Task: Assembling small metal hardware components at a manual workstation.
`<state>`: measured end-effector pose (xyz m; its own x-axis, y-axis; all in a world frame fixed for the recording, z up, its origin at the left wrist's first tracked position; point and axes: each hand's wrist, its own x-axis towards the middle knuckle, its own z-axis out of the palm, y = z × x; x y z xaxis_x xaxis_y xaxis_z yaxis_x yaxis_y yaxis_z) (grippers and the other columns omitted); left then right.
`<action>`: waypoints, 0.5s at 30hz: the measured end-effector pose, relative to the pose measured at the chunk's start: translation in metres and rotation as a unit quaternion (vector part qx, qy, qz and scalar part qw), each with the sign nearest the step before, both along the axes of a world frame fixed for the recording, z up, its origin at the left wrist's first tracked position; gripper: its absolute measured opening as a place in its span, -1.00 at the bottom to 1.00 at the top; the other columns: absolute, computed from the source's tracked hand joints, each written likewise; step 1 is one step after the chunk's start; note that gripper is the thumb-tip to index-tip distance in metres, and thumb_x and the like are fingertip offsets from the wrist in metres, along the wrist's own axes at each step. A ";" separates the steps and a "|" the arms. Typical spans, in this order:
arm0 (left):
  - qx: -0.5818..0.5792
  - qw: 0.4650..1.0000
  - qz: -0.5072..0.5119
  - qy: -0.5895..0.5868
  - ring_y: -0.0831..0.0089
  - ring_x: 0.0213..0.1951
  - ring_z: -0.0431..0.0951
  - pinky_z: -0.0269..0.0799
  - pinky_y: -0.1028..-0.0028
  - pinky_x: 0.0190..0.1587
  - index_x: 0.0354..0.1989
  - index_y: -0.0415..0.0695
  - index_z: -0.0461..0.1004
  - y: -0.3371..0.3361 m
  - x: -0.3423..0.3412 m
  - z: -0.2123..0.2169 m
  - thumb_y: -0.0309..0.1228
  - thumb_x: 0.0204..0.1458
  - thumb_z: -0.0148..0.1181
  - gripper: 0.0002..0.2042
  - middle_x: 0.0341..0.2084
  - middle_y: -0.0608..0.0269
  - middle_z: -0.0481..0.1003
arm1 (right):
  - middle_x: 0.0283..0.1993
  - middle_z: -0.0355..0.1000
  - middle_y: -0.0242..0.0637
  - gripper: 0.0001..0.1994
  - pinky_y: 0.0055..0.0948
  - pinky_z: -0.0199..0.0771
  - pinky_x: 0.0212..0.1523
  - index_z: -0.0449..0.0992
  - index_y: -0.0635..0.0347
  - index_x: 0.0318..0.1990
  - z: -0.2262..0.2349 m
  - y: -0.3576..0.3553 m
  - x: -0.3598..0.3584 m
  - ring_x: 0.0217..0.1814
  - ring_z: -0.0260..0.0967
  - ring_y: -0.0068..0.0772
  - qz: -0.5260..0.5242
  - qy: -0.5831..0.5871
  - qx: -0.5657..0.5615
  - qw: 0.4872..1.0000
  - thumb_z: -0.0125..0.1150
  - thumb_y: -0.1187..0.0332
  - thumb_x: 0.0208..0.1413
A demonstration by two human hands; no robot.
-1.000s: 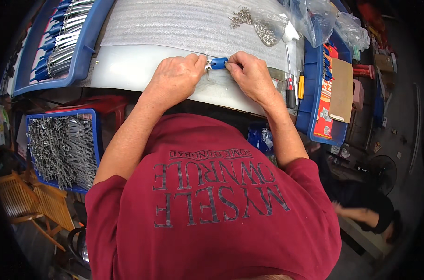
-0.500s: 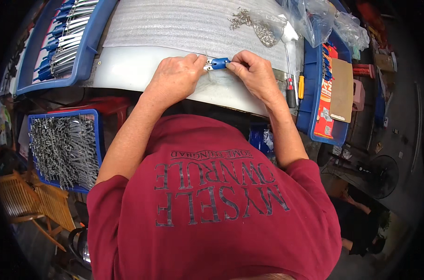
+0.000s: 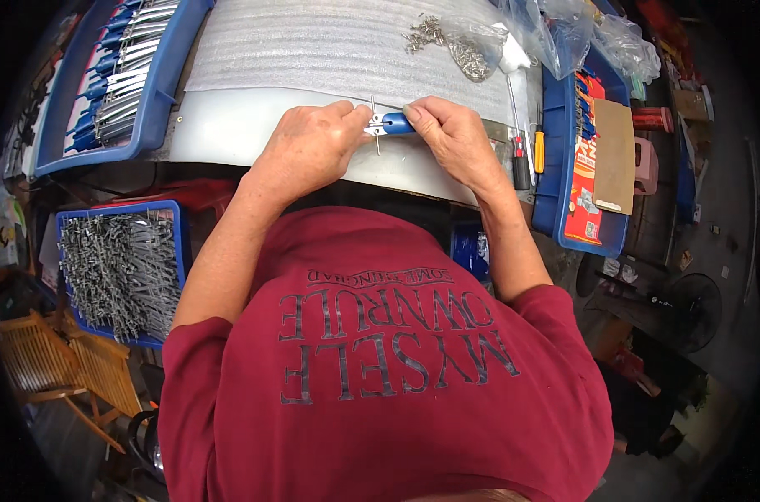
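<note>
Both my hands hold one small blue-and-silver metal part [image 3: 397, 123] above the near edge of the workbench; I cannot tell its exact kind. My left hand [image 3: 313, 151] is closed around its silver end, hiding most of that side. A thin metal rod [image 3: 374, 102] sticks out crosswise by the left fingertips. My right hand [image 3: 457, 140] pinches the blue end between thumb and curled fingers. Under the hands lies a white board [image 3: 229, 125], with a pale foam sheet [image 3: 288, 50] beyond it.
Blue-handled metal pieces [image 3: 129, 84] fill a blue tray [image 3: 152, 121] at left. Below it, a blue bin [image 3: 181, 259] holds grey metal parts. Small metal pins [image 3: 424, 33] lie beside a plastic bag [image 3: 472, 60]. Screwdrivers [image 3: 539, 155] rest near the right blue tray [image 3: 549, 197].
My right thumb and fingers have shifted left and now cover more of the blue end. The left hand keeps its grip. The whole view has moved slightly.
</note>
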<state>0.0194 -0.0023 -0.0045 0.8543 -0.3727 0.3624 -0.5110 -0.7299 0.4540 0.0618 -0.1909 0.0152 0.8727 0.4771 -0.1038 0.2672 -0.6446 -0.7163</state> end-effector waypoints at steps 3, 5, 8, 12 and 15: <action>0.002 1.000 -0.007 -0.013 0.18 -0.62 0.41 0.32 0.31 -0.60 -0.49 -0.17 0.30 0.000 -0.002 0.012 -0.41 -0.18 0.09 -0.86 -0.65 0.15 0.35 | -0.58 0.28 -0.38 -0.79 -0.62 0.19 -0.47 0.41 0.28 -0.37 0.001 0.000 -0.004 -0.51 0.13 -0.63 -0.007 -0.007 0.064 0.998 -0.01 0.28 0.05; 0.019 1.000 -0.003 -0.017 0.19 -0.63 0.41 0.32 0.31 -0.61 -0.48 -0.17 0.29 -0.002 -0.006 0.017 -0.41 -0.18 0.09 -0.86 -0.66 0.16 0.35 | -0.58 0.25 -0.49 -0.79 -0.66 0.16 -0.49 0.39 0.31 -0.39 0.000 0.000 -0.006 -0.50 0.11 -0.68 -0.015 -0.031 0.127 0.991 -0.01 0.31 0.05; 0.028 0.999 0.023 -0.027 0.21 -0.64 0.41 0.31 0.33 -0.63 -0.47 -0.18 0.28 -0.006 -0.011 0.020 -0.41 -0.18 0.09 -0.85 -0.67 0.17 0.33 | -0.57 0.24 -0.53 -0.80 -0.70 0.10 -0.53 0.39 0.30 -0.40 -0.002 -0.001 -0.008 -0.51 0.07 -0.74 -0.044 0.018 0.163 0.985 -0.01 0.32 0.05; 0.015 0.999 0.017 -0.028 0.22 -0.65 0.40 0.30 0.34 -0.64 -0.46 -0.18 0.27 -0.006 -0.012 0.021 -0.42 -0.18 0.09 -0.84 -0.68 0.18 0.32 | -0.56 0.23 -0.55 -0.81 -0.74 0.06 -0.53 0.40 0.29 -0.41 0.004 -0.002 -0.012 -0.52 0.05 -0.78 -0.070 0.115 0.206 0.969 0.01 0.32 0.04; 0.009 1.000 -0.007 -0.024 0.22 -0.66 0.39 0.30 0.35 -0.64 -0.47 -0.18 0.27 -0.002 -0.010 0.023 -0.42 -0.18 0.10 -0.84 -0.68 0.18 0.32 | -0.56 0.23 -0.56 -0.83 -0.75 0.03 -0.53 0.40 0.29 -0.41 0.008 -0.003 -0.011 -0.52 0.04 -0.79 -0.051 0.123 0.221 0.966 0.04 0.34 0.02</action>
